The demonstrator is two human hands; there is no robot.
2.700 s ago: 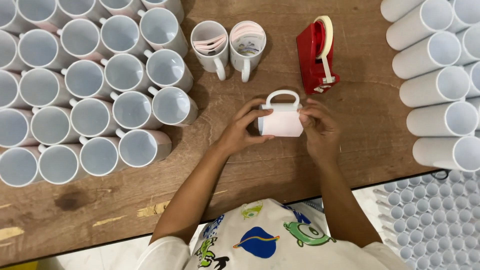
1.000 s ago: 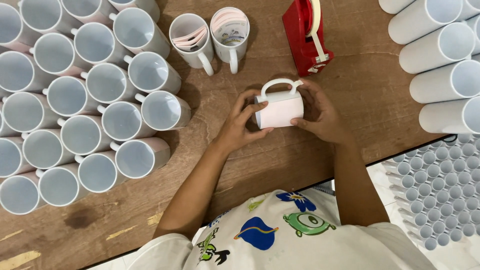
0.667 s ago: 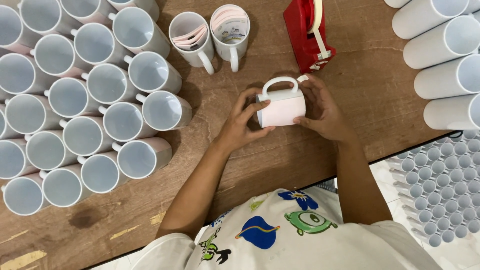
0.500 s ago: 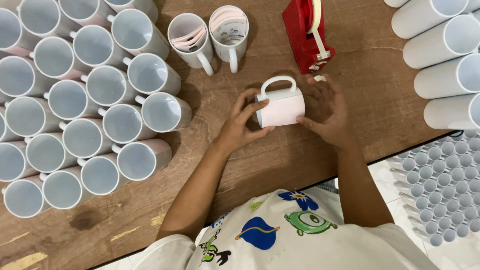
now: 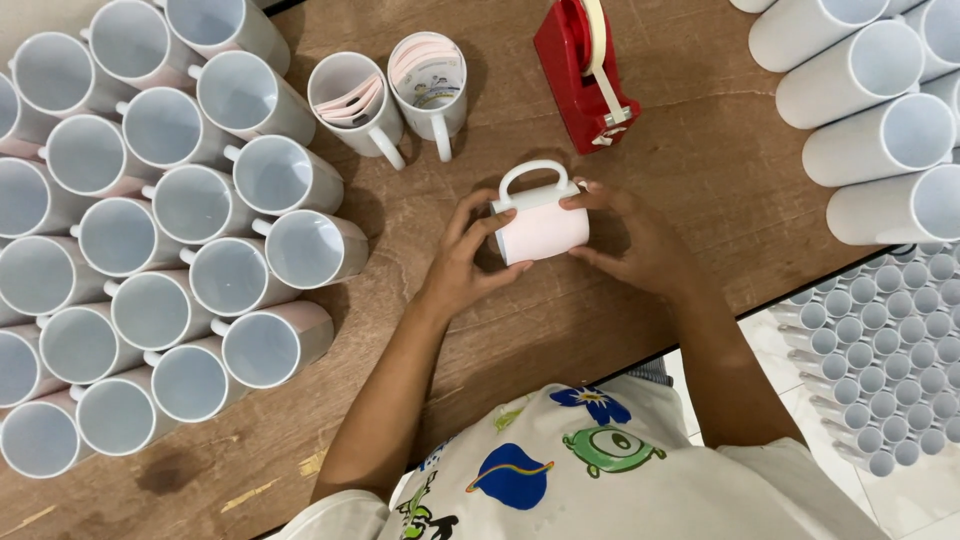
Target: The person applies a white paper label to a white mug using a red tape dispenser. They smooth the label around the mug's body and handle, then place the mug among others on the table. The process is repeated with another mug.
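While both hands gripped the mug (image 5: 541, 222) above the table (image 5: 700, 180), its mouth was turned away and could not be seen. The left hand (image 5: 468, 262) grasped its left end, the right hand (image 5: 640, 240) its right end, the handle pointing away from the person. Many mugs (image 5: 150, 240) at the left were cut by the frame edge, as were the lying mugs (image 5: 880, 130) at the right. Open wood lay between them. Just behind stood the dispenser (image 5: 585, 72) and two mugs (image 5: 395, 95) holding paper. Compared with half a second before, the mug sat lower, nearer the table.
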